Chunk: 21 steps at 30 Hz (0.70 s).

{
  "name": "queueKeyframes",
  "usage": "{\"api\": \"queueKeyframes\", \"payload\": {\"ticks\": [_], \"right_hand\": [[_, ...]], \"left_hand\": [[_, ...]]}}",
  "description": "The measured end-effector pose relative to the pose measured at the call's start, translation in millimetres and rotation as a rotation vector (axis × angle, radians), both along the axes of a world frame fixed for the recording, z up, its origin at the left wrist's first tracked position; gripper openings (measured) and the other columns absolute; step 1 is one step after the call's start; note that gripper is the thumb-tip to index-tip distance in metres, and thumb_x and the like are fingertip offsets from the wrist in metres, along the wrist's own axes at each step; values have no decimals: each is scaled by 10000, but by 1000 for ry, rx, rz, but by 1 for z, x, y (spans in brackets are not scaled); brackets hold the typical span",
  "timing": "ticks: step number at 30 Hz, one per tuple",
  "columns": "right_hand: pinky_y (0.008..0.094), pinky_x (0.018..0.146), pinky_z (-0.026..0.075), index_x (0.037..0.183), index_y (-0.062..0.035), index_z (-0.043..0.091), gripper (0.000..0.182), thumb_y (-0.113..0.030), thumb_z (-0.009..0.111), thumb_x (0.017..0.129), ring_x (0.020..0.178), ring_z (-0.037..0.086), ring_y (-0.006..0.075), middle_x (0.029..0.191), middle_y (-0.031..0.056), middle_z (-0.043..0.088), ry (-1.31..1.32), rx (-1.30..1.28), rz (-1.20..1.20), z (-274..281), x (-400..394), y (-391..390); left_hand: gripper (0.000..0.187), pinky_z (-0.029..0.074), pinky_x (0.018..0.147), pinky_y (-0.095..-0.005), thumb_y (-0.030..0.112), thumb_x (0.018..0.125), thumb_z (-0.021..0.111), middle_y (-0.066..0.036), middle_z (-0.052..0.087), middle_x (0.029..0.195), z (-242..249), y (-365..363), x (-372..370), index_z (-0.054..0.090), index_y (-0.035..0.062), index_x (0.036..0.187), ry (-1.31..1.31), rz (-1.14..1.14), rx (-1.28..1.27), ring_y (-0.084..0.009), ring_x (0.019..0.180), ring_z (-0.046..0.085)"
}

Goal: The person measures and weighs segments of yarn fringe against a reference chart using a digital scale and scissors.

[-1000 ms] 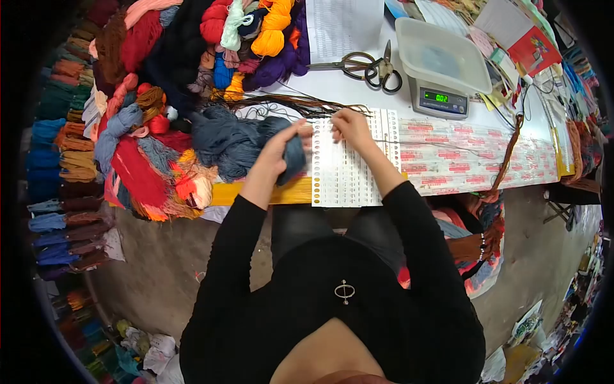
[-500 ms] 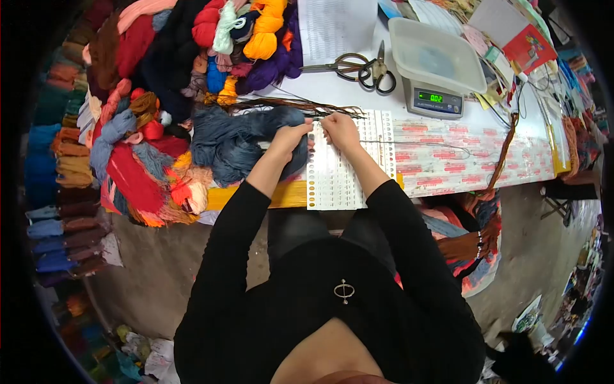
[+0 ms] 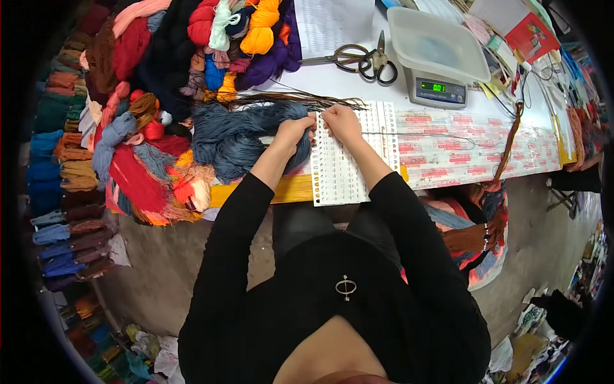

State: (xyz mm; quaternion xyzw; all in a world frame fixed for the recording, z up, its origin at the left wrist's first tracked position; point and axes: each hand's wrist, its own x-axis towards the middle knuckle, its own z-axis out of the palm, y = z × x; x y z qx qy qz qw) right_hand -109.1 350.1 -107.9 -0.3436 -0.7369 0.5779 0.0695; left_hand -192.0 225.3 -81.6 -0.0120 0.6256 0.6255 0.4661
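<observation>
A white card [image 3: 348, 169] with rows of punched holes lies at the table's front edge, beneath both hands. My left hand [image 3: 294, 133] is closed at the card's upper left edge, against a blue-grey yarn skein [image 3: 227, 144]. Just right of it, my right hand [image 3: 342, 123] pinches over the card's top left holes. The fingertips of both hands nearly meet, and what lies between them is too small to make out. A thin dark strand [image 3: 419, 134] runs across the card under my right wrist and out over the table.
Dark brown loose strands [image 3: 288, 100] lie behind the skein. Two pairs of scissors [image 3: 377, 64] and a digital scale [image 3: 438, 89] bearing a plastic tub [image 3: 438, 41] stand farther back. Piled colored yarn [image 3: 144, 153] covers the left side. A brown yarn bundle [image 3: 510, 144] hangs over the right edge.
The camera view has shifted slightly. Both hands stay at the card's upper left, with fingertips still close together. The scale's reading has gone from 0.02 to 0.01.
</observation>
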Motion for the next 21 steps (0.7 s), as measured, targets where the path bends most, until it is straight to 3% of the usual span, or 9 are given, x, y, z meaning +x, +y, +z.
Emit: {"api": "queueKeyframes", "payload": {"ticks": [2,8,11,14,17,19,20,21], "right_hand": [[285,534,462,751,-79,632,198,-256,545,772,502,597,133,592,15,617,-6,6,5,0,0,1],[267,506,457,765,-51,626,185,-225,563,775,490,589,112,589,19,614,10,-79,14,-1,-3,4],[257,498,455,752,-43,623,186,-221,577,778,492,589,104,583,19,611,75,-132,3,-3,-2,4],[257,501,456,744,-43,625,194,-232,592,778,502,594,104,577,20,607,21,-17,61,7,1,2],[259,497,455,736,-40,628,211,-248,613,772,513,600,103,564,23,601,-18,56,78,4,0,0],[254,485,452,752,-28,624,195,-221,617,778,509,588,101,578,28,600,-3,43,78,4,1,0],[251,479,450,761,-21,622,187,-207,619,782,507,582,99,585,31,600,2,40,85,4,2,1],[246,471,446,769,-16,618,176,-191,619,790,501,567,96,595,31,598,71,-73,68,3,2,2]], "left_hand": [[138,437,485,-271,95,821,583,-46,586,737,-1,5,0,611,23,936,36,5,13,-117,510,509],[123,416,489,-275,141,821,586,-54,569,630,-17,18,-12,634,31,798,106,-119,-140,-127,506,505],[179,424,513,-269,181,815,602,-60,587,620,-22,20,-16,654,18,762,329,-239,-262,-138,523,529],[208,436,534,-264,192,821,600,-53,612,648,-18,11,-23,671,-1,788,618,-372,-421,-140,533,543],[163,443,592,-245,183,817,602,-31,617,701,9,-10,-46,666,33,827,167,-68,-23,-130,575,559],[245,421,548,-199,164,825,607,-29,592,724,26,-32,-78,614,11,1015,-334,-119,393,-78,565,518],[319,401,523,-170,91,789,593,-24,559,674,30,-34,-76,559,-14,1088,-379,26,541,-41,552,486],[292,405,525,-177,75,774,587,-29,572,690,31,-33,-72,576,-15,1051,-317,-65,483,-48,555,496]]}}
